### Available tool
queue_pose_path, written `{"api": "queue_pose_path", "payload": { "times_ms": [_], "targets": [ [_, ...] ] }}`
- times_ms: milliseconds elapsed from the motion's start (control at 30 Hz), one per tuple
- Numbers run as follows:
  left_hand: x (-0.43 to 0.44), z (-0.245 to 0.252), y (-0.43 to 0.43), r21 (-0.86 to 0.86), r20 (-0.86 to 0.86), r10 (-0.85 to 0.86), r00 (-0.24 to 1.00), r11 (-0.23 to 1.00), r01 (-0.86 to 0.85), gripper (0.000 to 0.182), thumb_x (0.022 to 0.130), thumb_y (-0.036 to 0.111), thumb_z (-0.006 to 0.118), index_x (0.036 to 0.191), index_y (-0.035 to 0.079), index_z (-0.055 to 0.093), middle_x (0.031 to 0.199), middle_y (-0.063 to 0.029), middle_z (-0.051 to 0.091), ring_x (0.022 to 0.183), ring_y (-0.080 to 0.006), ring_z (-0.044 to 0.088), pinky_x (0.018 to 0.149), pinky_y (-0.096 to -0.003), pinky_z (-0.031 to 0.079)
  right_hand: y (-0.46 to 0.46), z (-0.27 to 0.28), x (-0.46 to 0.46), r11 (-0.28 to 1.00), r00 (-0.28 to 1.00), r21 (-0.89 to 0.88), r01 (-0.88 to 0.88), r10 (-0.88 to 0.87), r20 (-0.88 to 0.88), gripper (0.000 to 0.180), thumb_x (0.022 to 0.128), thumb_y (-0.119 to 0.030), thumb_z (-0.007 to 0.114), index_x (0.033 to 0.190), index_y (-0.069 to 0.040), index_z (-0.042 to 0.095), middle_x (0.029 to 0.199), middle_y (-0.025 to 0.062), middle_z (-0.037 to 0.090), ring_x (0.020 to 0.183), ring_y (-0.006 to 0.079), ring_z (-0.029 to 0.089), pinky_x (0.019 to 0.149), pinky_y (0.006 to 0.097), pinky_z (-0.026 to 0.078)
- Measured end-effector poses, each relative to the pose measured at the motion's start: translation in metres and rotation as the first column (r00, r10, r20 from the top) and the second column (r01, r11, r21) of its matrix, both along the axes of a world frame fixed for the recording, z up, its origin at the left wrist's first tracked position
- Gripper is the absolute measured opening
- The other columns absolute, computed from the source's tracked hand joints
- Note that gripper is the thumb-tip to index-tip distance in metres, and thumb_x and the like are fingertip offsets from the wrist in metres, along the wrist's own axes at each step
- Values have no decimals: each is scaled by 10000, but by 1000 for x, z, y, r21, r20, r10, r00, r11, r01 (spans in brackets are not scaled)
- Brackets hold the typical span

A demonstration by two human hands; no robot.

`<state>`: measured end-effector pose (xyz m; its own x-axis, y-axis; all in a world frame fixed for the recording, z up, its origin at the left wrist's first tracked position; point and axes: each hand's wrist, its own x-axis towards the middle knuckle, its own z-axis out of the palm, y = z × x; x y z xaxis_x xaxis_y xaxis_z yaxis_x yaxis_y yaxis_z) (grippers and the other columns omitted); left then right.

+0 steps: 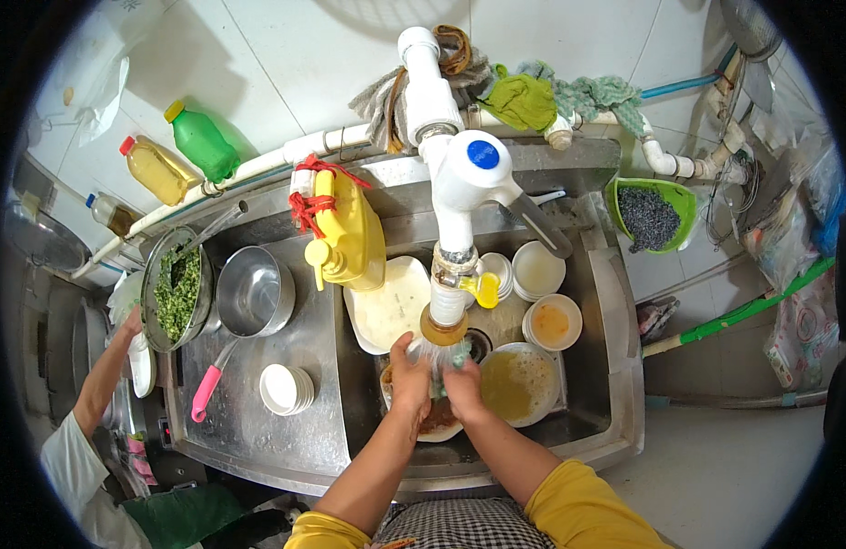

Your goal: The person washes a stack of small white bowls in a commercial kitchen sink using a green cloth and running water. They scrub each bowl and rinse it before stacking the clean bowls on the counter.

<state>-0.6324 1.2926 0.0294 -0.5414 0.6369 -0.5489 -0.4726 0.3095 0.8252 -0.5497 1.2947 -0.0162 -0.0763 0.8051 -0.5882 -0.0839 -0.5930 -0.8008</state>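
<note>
Water runs from the white tap (450,295) over both my hands, low in the sink basin (587,384). My right hand (464,391) is blurred and grips a green cloth (459,354). My left hand (409,377) is close beside it, thumb up under the spout; splashing water hides what its fingers hold. Below my hands is a dish with brown residue (440,431), partly covered by them. A bowl of cloudy yellow liquid (520,384) stands right of my right hand. Up and left of my left hand lies a white rectangular dish (389,302).
Stacked white bowls (538,270) and a bowl with orange residue (550,322) stand in the basin. A yellow jug (358,240) stands behind. The drainboard holds a steel saucepan (255,291) and small bowls (286,390). Another person's hand (129,324) is beside a bowl of chopped greens (179,295).
</note>
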Motion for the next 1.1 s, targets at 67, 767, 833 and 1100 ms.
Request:
{"api": "queue_pose_path", "payload": {
  "times_ms": [67, 767, 833, 1100],
  "targets": [
    [-6, 4, 0, 1, 48, 57, 997, 998, -57, 332, 966, 154, 479, 1281, 50, 477, 1156, -149, 572, 1037, -259, 572, 935, -384, 471, -5, 19, 11, 904, 955, 324, -279, 225, 195, 309, 870, -139, 585, 1135, 20, 600, 1150, 186, 618, 1056, 312, 587, 864, 437, 471],
    [-8, 8, 10, 258, 629, -78, 774, 959, -113, 453, 965, 345, 369, 1225, 30, 565, 1136, -140, 657, 1033, -318, 627, 945, -444, 478, -18, 63, 55, 378, 774, 693, -614, 119, 622, 408, 815, -84, 642, 1206, 18, 587, 1278, 163, 562, 1148, 388, 490, 986, 467, 418],
    [-10, 4, 14, 382, 612, -206, 764, 922, -57, 460, 969, 351, 359, 1233, 33, 562, 1131, -146, 656, 1025, -325, 627, 944, -444, 478, -27, 62, 68, 503, 825, 687, -525, 102, 556, 370, 837, -74, 626, 1197, 6, 596, 1245, 162, 583, 1122, 379, 517, 965, 452, 432],
    [-12, 27, 18, -22, -869, -293, 399, 828, 561, 713, 823, 393, 759, 1319, -29, 470, 1161, -191, 619, 1052, -312, 602, 926, -402, 472, -78, 57, 148, 609, 638, 523, -597, -35, 769, 375, 828, -111, 652, 1184, 0, 611, 1215, 150, 599, 1103, 372, 537, 976, 460, 429]
  ]
}}
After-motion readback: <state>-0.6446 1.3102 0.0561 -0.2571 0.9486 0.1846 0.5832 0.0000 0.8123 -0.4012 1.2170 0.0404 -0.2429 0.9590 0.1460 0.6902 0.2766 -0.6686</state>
